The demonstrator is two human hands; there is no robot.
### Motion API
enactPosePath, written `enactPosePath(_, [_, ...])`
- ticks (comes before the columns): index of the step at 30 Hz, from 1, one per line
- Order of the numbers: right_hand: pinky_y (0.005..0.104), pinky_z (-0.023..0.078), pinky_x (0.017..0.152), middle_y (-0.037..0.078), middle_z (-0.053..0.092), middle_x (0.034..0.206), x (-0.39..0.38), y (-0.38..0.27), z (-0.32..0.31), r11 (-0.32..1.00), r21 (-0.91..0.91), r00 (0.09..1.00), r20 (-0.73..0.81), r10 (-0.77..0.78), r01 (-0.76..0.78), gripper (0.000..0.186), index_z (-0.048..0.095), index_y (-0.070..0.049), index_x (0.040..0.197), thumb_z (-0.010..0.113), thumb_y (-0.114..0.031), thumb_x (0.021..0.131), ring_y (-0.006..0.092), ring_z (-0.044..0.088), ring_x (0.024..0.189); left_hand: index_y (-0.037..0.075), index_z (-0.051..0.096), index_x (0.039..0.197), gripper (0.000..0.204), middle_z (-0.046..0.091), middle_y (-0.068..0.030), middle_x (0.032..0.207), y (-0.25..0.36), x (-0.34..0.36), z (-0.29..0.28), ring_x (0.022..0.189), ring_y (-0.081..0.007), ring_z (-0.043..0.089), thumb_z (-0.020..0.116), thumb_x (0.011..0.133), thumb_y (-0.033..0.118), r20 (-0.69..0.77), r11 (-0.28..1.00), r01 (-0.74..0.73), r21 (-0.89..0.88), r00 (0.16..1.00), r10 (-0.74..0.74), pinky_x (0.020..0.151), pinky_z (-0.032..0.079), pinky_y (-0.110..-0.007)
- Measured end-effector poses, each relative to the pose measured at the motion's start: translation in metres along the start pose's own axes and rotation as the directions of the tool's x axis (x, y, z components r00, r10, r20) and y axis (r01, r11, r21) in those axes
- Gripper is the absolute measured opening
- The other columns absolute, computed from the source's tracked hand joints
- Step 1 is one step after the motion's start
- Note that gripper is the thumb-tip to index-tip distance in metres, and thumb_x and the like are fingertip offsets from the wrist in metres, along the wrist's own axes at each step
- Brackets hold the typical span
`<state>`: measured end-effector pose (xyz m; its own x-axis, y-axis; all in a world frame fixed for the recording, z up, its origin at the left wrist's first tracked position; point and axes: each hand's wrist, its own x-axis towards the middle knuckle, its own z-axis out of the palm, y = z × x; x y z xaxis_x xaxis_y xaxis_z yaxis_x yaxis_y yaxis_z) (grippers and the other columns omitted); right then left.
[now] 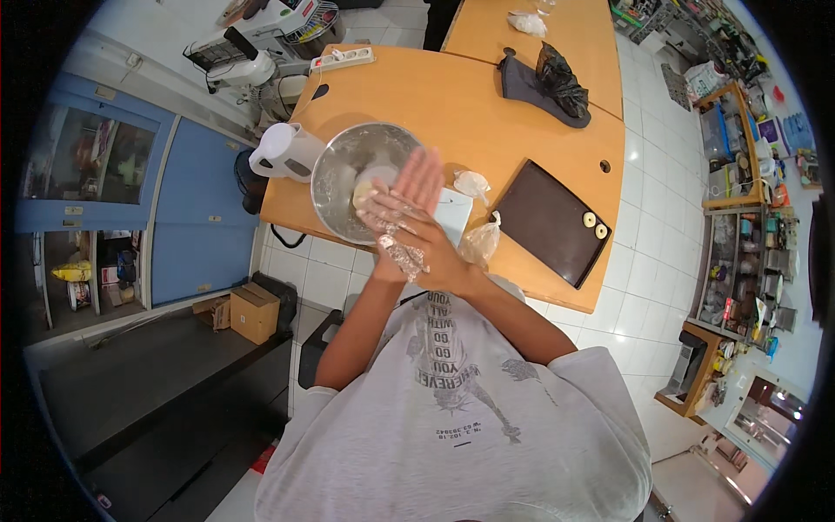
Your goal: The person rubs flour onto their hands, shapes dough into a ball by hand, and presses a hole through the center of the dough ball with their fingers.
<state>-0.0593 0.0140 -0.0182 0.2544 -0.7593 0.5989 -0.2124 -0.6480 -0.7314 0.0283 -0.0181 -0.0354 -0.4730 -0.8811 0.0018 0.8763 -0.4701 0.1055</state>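
My two hands overlap above the near right rim of a large steel bowl (326, 196). My left hand (422, 178) lies beneath, its stretched fingers pointing away from me and blurred by motion. Across it rests my right hand (430, 244), flat, with floury fingers reaching left. White flour or dough clings to both. Whether anything is between the palms is hidden. A pale lump of dough (359, 193) shows in the bowl beside my fingertips. To the right, a dark baking tray (544, 226) carries two small dough rings (590, 219) near its right edge.
A white jug (287, 151) stands left of the bowl. Right of my hands are a white flat device (454, 214) and tied plastic bags (481, 241). Farther back lie a power strip (343, 59) and a black plastic bag (561, 80) on dark cloth.
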Motion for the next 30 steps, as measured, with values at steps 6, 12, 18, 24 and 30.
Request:
enactPosePath(6, [0.0506,0.024,0.126,0.016,0.047,0.158,0.001,0.012,-0.006,0.981,-0.09,0.985,0.018,0.172,-0.17,0.043,0.061,-0.005,0.141,0.051,-0.015,0.1,0.0338,0.04,0.149,0.002,0.016,0.164,0.076,0.022,-0.0182,0.17,-0.026,-0.018,0.011,0.158,-0.0285,0.021,0.028,0.109,0.052,-0.016,0.963,0.008,0.27,1.0,-0.004,0.131,0.015,-0.041])
enactPosePath(12, [0.0476,0.025,0.126,0.019,0.051,0.153,-0.004,0.002,0.005,0.98,-0.197,0.996,0.086,0.0,0.017,0.047,0.058,-0.002,0.141,0.06,-0.011,0.095,0.038,0.038,0.15,0.002,0.026,0.161,0.068,0.033,-0.0176,0.165,-0.002,-0.004,-0.025,0.154,-0.0286,0.031,0.032,0.109,0.045,-0.112,0.947,-0.037,0.318,0.991,0.076,0.131,0.016,-0.05])
enactPosePath(18, [0.042,0.045,0.108,0.019,0.063,0.131,-0.003,0.002,-0.016,0.966,0.145,0.92,-0.302,0.248,-0.213,0.035,0.062,0.0,0.133,0.06,-0.005,0.099,0.0332,0.061,0.122,0.0,0.052,0.137,0.042,0.061,-0.0151,0.135,0.033,-0.016,-0.047,0.126,-0.0263,0.058,0.05,0.107,0.029,-0.355,0.999,-0.049,0.016,0.934,0.052,0.115,0.046,-0.044])
enactPosePath(24, [0.0359,0.053,0.09,0.012,0.066,0.108,-0.051,0.091,-0.012,0.764,0.257,0.619,-0.461,0.635,-0.592,0.025,0.06,0.001,0.124,0.063,-0.01,0.102,0.0199,0.065,0.101,-0.004,0.064,0.117,0.027,0.07,-0.0127,0.109,0.096,-0.022,-0.097,0.099,-0.0198,0.068,0.053,0.108,0.019,-0.494,0.97,-0.167,0.179,0.837,0.236,0.091,0.063,-0.032])
enactPosePath(30, [0.0305,0.061,0.073,0.013,0.066,0.098,-0.071,0.119,0.014,0.451,0.505,0.478,-0.086,0.874,-0.736,0.038,0.051,0.0,0.131,0.069,-0.008,0.099,0.0198,0.072,0.085,-0.008,0.062,0.117,0.031,0.068,-0.0138,0.11,0.12,-0.023,-0.105,0.102,-0.0198,0.067,0.052,0.108,0.02,-0.506,0.954,-0.241,0.181,0.809,0.3,0.095,0.061,-0.032])
